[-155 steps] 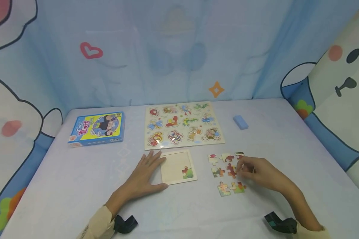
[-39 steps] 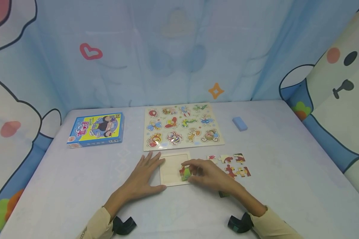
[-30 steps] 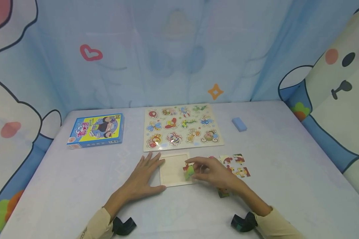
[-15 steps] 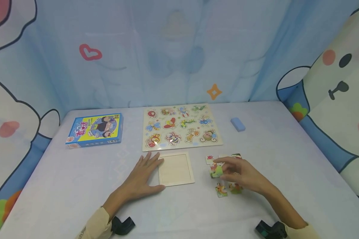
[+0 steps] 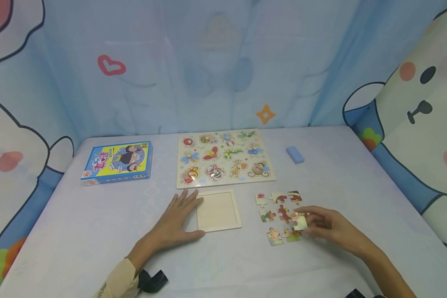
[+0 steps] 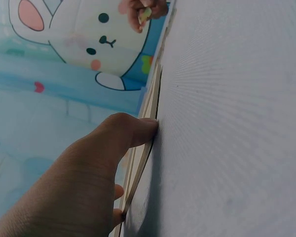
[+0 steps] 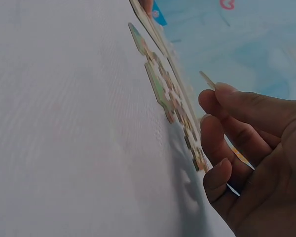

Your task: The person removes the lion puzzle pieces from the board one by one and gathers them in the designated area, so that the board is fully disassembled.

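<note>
My right hand (image 5: pixel 329 227) pinches a jigsaw piece (image 5: pixel 301 222) with a pale green part between thumb and fingertips. In the right wrist view the piece (image 7: pixel 207 80) is seen edge-on, raised above the white cloth. Loose jigsaw pieces (image 5: pixel 284 213) lie in rough rows just left of that hand, and the held piece overlaps some of them in the head view. My left hand (image 5: pixel 179 217) lies spread along the left side of a square wooden puzzle tray (image 5: pixel 219 211), whose plain base shows. In the left wrist view the thumb (image 6: pixel 145 129) touches the tray's edge.
Behind the tray lies a large board with insect pictures (image 5: pixel 227 159). A blue and yellow box (image 5: pixel 117 162) stands at the back left, a small blue block (image 5: pixel 295 155) at the back right. A patterned curtain (image 5: pixel 208 66) hangs behind the table.
The jigsaw piece that lay in the tray's lower right corner was lifted out by my right hand and carried right, over the loose pieces. My left hand stays at the tray.
</note>
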